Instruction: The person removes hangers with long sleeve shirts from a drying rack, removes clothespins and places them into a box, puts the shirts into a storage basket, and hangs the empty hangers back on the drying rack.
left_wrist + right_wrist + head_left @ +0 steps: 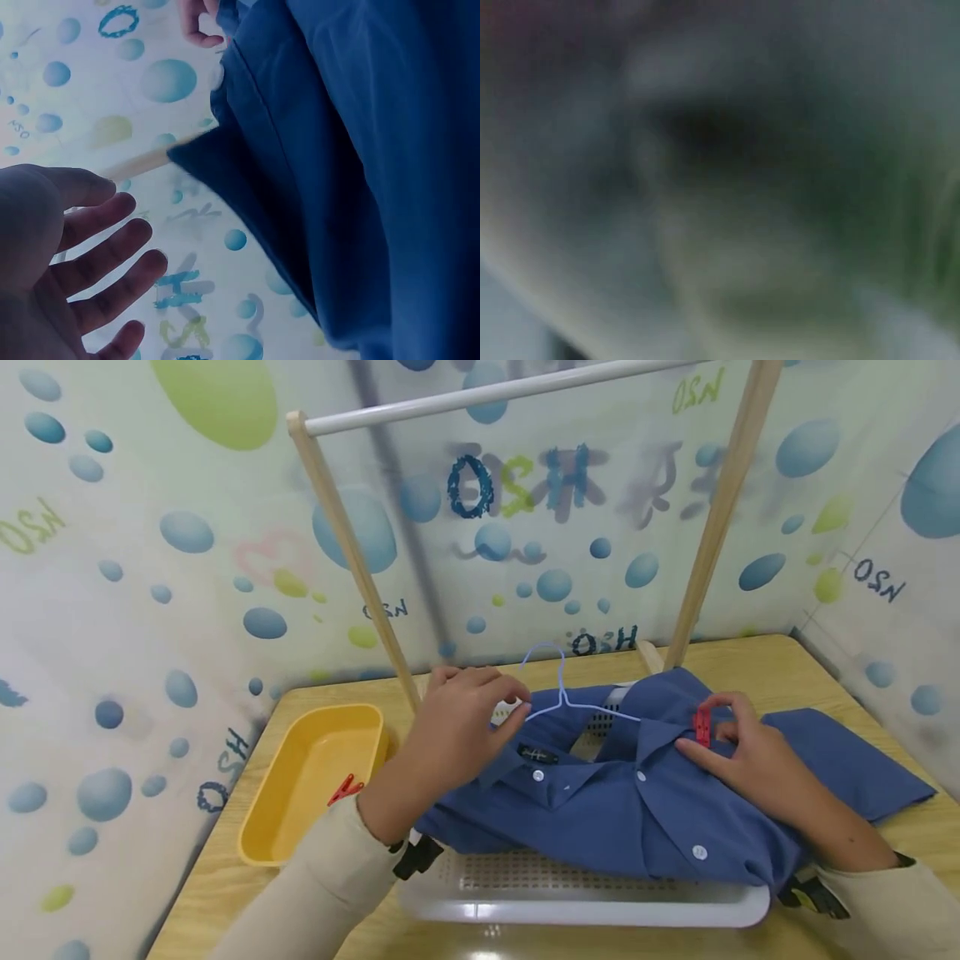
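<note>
A blue buttoned shirt (570,802) (330,165) lies over a white perforated basket (600,912), with a light blue hanger (562,695) in its collar. My left hand (468,718) (90,262) is beside the hanger's left arm; its fingers are loosely bent and hold nothing. At the shirt's right shoulder my right hand (765,764) (196,21) holds a red clothespin (702,727) between thumb and fingers. The clothespin's tip meets the fabric, though its bite is unclear. The right wrist view is a dark blur.
A yellow tub (258,802) stands on the left of the wooden table (757,664), with another red clothespin (346,789) at its right side. A wooden rack with a white bar (495,395) rises behind the basket. Part of the shirt (847,760) spreads over the table at right.
</note>
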Demonstrator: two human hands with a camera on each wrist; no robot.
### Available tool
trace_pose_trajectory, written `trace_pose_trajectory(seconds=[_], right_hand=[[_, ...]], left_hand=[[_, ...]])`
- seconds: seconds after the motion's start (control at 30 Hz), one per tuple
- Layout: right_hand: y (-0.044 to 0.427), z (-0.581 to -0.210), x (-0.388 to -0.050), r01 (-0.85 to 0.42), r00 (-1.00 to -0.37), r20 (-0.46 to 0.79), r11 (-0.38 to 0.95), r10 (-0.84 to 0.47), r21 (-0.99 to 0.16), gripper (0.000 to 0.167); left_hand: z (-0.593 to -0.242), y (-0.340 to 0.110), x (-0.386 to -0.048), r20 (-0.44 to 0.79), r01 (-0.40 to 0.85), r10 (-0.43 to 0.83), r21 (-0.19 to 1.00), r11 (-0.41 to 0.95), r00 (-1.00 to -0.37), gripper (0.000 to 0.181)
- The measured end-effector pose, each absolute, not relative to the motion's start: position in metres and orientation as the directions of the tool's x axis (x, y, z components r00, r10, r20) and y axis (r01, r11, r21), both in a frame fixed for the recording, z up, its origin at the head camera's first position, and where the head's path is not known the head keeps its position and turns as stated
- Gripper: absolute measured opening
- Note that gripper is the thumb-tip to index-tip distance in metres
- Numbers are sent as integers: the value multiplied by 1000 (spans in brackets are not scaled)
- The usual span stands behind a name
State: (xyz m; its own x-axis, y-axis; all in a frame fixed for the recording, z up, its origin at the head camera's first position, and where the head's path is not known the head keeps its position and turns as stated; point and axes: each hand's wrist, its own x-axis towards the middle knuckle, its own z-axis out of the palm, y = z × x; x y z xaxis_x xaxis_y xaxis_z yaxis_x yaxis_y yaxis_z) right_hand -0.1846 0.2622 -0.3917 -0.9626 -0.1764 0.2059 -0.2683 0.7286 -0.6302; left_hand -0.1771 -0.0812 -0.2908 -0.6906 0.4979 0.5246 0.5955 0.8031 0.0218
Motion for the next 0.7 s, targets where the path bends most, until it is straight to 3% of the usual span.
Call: trace_pose_trajectory(seconds=[0.17,0.27,0.47,0.7], right_hand=[[271,-396,-184,-253,-957,270,754,-103,-607,16],[274,-398,-185,-250,-958,270,755,-101,-606,25],[274,-400,-184,-283,-953,270,710,-134,-644,13],[273,-405,-186,-324,-941,297,690,-162,-648,13]], left_hand=[[-292,-70,-180,503,604,516,16,797,-694,9],[-291,-64,-181,491,624,537,18,781,-686,9],[-290,-48,-186,419,665,595,30,746,-686,13],[-294,-20,-194,246,677,641,97,730,-727,19]])
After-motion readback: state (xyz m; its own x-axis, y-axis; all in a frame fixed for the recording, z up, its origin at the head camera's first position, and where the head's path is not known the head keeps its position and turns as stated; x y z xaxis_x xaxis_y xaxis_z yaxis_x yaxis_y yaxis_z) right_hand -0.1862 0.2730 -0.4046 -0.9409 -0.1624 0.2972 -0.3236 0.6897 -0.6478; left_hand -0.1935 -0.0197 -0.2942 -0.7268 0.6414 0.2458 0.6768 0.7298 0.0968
